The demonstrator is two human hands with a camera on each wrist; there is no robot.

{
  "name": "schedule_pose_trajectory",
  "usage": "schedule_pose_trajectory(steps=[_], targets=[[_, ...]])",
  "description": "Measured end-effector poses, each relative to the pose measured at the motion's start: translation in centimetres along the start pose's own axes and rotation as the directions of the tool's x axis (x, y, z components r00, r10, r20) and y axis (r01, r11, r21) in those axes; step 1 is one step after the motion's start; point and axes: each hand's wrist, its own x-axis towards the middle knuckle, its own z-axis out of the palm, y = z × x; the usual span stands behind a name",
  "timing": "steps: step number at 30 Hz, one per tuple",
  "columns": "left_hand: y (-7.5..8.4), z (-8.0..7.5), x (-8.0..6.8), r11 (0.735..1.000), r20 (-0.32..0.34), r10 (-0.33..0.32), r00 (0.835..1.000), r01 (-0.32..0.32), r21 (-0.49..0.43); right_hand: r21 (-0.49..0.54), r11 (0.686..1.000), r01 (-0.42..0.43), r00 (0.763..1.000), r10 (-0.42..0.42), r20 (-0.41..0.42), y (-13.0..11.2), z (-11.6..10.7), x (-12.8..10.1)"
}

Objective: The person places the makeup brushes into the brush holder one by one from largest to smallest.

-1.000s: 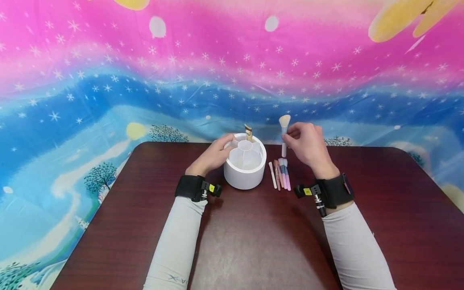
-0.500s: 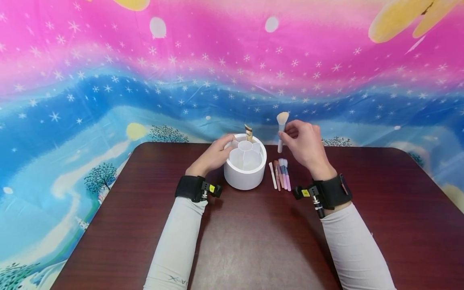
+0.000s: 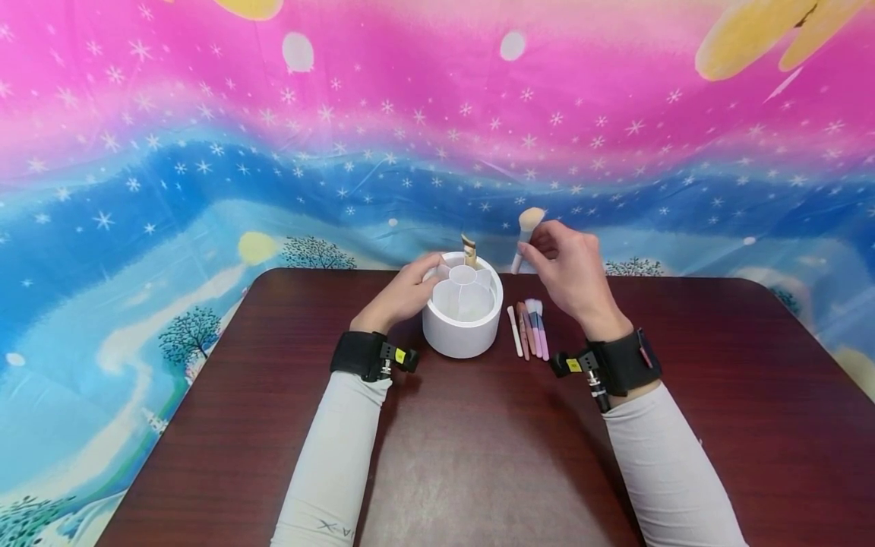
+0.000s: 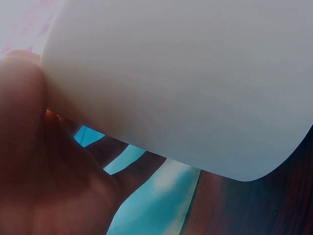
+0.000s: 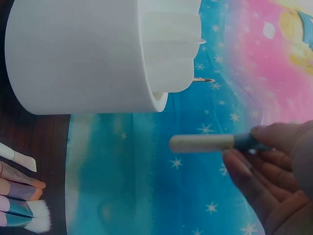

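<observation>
A white round makeup organizer (image 3: 459,338) with divided compartments stands upright near the table's back edge. My left hand (image 3: 402,292) grips its left side at the rim; in the left wrist view the organizer's pale wall (image 4: 186,88) hides part of the fingers. My right hand (image 3: 574,266) pinches a makeup brush (image 3: 525,235) by its ferrule, bristles up and handle tilted down toward the organizer. The right wrist view shows the brush's white handle (image 5: 203,143) apart from the organizer. A gold and brown item (image 3: 469,249) sticks up from a rear compartment.
Several makeup brushes lie side by side right of the organizer: a white one (image 3: 515,332), brown ones (image 3: 525,328) and pink-handled ones (image 3: 539,334). A printed cloth (image 3: 410,175) hangs close behind the dark wooden table (image 3: 465,456).
My right hand has moved left and slightly up with the makeup brush, and the brush's handle has swung toward the organizer. The left hand and organizer have stayed in place.
</observation>
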Motion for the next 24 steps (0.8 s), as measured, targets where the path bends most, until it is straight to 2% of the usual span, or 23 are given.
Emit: schedule_pose_trajectory(steps=[5, 13, 24], targets=[[0.0, 0.0, 0.0, 1.000, -0.003, 0.003, 1.000, -0.003, -0.003, 0.020, 0.999, 0.049, 0.999, -0.048, -0.004, -0.1, 0.2, 0.0], [-0.1, 0.0, 0.1, 1.000, -0.004, -0.001, 1.000, 0.001, -0.004, 0.101, 0.992, 0.074, 0.996, -0.069, -0.051, -0.3, 0.7, -0.1], [0.0, 0.0, 0.0, 1.000, 0.001, 0.005, 1.000, -0.005, 0.003, 0.120, 0.991, 0.056, 0.998, -0.055, -0.013, -0.5, 2.0, -0.4]])
